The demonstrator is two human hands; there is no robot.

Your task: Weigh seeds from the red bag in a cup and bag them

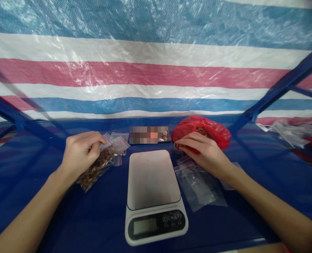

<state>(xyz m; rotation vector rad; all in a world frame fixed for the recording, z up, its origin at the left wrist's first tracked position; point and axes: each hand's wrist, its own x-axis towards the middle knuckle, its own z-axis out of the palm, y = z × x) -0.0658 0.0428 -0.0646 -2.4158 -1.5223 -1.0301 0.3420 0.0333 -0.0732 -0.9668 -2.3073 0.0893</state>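
Note:
On the left, my left hand (83, 151) is closed in a pinch at the top corner of a clear zip bag (103, 158) filled with brown, chip-like pieces. More small zip bags (122, 142) lie beneath and beside it. My right hand (204, 149) has its fingers closed around a small, pale-rimmed cup (177, 150) with brown pieces at its top; the fingers hide much of it. Right behind that hand sits an open red plastic bag (215, 131) of brown pieces. Between my hands stands a white kitchen scale (153, 182) with a bare platform; its display digits are unclear.
Flat clear zip bags (200, 188) lie right of the scale. A phone (165, 136) leans behind it, its screen partly blurred. Crumpled clear plastic (290, 131) lies at the far right. Blue frame bars (277, 89) and a striped sheet (145, 75) enclose the blue surface (97, 218).

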